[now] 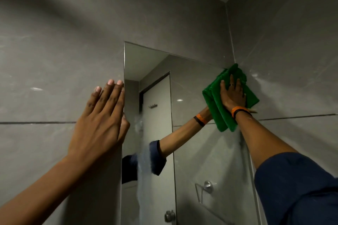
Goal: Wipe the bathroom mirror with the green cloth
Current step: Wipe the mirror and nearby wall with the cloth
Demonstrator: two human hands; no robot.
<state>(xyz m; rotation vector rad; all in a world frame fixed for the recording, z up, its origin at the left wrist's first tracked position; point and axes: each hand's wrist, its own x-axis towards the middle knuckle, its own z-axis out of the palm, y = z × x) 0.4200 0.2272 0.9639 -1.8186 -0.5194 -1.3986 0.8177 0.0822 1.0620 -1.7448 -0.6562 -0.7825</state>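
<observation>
The bathroom mirror (192,82) is a tall frameless pane set in the grey tiled wall, reaching to the corner at the right. My right hand (233,95) presses a folded green cloth (215,111) flat against the mirror's upper right corner, fingers spread over it. An orange and black band circles that wrist. My left hand (99,117) lies flat and open on the tiled wall at the mirror's left edge, holding nothing. Hazy streaks run down the glass in its lower left part.
Grey tiled walls (54,60) meet in a corner (230,33) right of the mirror. The glass reflects my arm, a door with hooks, and a chrome towel ring.
</observation>
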